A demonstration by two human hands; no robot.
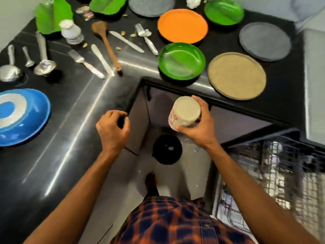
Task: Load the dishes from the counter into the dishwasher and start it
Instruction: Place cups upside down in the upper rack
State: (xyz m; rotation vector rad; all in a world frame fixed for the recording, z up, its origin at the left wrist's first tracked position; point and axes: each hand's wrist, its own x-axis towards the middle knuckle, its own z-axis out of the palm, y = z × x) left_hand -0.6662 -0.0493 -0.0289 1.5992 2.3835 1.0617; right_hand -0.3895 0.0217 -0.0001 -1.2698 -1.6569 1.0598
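**Right hand.** The right hand (198, 127) grips a cup (184, 111). The thumb presses the near side and the fingers curl round the far side. The cup is white with a red floral print and is tipped so that its pale base faces the camera. It is held in the air in front of the counter's inner corner, above the floor, off the counter and left of the dishwasher rack (281, 173).

**Left hand.** The left hand (112, 127) holds nothing. Its fingers are loosely curled, with the thumb near the fingertips. It hovers at the edge of the black counter (70, 120), beside the inner corner.

**Dishwasher.** The wire rack is at lower right, below the counter's edge. This area is blurred, and what looks like pale crockery in it cannot be identified.

**Items on the counter.**
- Tan plate (236, 75), nearest the cup.
- Green bowl (182, 61), just left of the tan plate.
- Orange plate (182, 26), behind the green bowl.
- Grey plate (264, 41), far right.
- Blue bowl (22, 117), at the left edge.
- Wooden spoon (107, 44), a fork (84, 62) and a steel ladle (44, 55), lying loose on the left section.

**Floor.** A round black object (167, 149) lies below the cup.
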